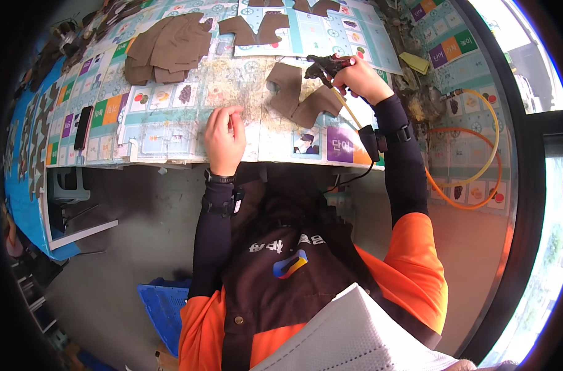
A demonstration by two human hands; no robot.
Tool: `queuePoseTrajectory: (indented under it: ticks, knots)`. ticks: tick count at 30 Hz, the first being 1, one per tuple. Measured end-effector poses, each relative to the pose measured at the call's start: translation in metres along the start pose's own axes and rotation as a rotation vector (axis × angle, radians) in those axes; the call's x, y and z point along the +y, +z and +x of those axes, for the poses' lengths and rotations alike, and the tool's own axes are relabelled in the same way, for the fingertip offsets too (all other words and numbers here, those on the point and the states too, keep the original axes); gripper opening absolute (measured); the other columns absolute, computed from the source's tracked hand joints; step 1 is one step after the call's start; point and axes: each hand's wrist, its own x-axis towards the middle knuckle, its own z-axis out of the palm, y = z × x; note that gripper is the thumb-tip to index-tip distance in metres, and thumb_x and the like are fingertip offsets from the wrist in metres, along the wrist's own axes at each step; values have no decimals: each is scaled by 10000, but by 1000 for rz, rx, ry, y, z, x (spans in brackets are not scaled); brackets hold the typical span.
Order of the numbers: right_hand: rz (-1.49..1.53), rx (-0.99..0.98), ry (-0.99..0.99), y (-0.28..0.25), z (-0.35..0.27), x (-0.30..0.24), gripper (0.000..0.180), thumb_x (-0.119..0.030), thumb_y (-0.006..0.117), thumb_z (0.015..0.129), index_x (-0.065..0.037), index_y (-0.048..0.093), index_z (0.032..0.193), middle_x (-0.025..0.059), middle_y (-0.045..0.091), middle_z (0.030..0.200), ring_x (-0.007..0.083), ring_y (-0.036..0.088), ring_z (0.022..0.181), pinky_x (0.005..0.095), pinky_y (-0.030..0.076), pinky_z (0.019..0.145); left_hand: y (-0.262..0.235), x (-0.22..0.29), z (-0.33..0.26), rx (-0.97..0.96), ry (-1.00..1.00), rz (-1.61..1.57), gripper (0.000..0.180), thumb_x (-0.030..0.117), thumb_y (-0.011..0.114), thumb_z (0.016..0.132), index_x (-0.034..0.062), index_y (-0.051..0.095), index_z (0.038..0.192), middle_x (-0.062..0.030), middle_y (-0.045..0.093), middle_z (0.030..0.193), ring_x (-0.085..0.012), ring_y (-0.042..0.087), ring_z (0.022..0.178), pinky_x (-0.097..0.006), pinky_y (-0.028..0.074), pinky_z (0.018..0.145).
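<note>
My right hand is wrapped round a dark spray gun above the right side of the table. A thin yellow hose runs down from the gun. Just under and left of it lies a brown, V-shaped flat piece, which looks like cut leather or fabric. My left hand rests near the table's front edge, left of that piece. Its fingers are loosely bent, with a gap by the thumb and nothing visible in them. The gun's nozzle points left, but no spray can be made out.
A pile of brown cut pieces lies at the back left. More pieces sit on a patterned sheet farther back. A phone is at the left. Coiled yellow and orange hoses hang at right; a blue crate stands below.
</note>
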Motion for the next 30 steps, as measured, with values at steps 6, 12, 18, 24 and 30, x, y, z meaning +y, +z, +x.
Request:
queuePoseTrajectory:
  ticks: [6,12,18,24,30]
  knots:
    - [-39,-71,-65,-1,-8,-4,107,-80,592,632,22,624,637,75,648,649,147,524,471,301,399,436,0,-1,0,-1,0,-1,91,24,582,900,55,653,948,-71,630,852,-223,587,679,-327,479,634]
    - [-56,-85,-42,3,-13,-3,98,-72,584,588,16,609,620,61,679,716,150,524,483,301,408,444,0,-1,0,-1,-3,-11,87,26,583,901,51,653,947,-78,632,851,-229,593,680,-329,480,630]
    - [-5,-49,-25,8,-21,-1,104,-82,589,569,5,608,623,49,677,725,140,504,486,297,387,441,0,-2,0,-12,-13,-7,87,28,580,903,48,654,944,-82,633,850,-235,598,683,-327,485,635]
    - [-3,-65,-43,10,-29,-3,134,-78,598,560,-15,621,676,40,642,671,139,476,467,297,373,436,0,-1,-1,-5,-16,-20,89,29,578,905,46,656,944,-87,631,845,-231,600,683,-328,484,635]
    - [13,-65,-134,14,-34,2,141,-80,612,553,-29,628,684,41,604,613,134,476,452,294,367,431,0,-3,-1,-10,-14,-22,89,29,579,902,45,656,943,-87,630,844,-226,599,682,-329,485,636]
